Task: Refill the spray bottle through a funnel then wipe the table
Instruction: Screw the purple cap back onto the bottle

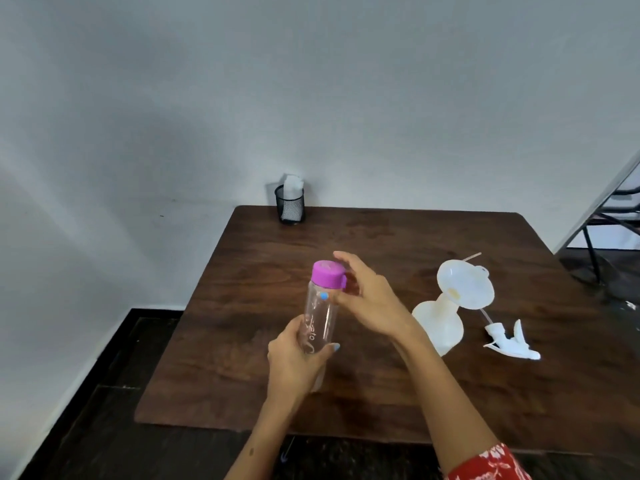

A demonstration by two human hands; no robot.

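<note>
My left hand grips the lower part of a clear water bottle, which stands tilted slightly over the table. Its purple cap is on. My right hand curls around the right side of that cap, fingers touching it. To the right stands the white spray bottle with a white funnel seated in its neck. The white spray head with its dip tube lies on the table beside it.
The dark wooden table stands against a white wall. A black mesh cup with white tissue stands at the far left corner. A metal chair frame is at the right. Dark floor lies to the left and front.
</note>
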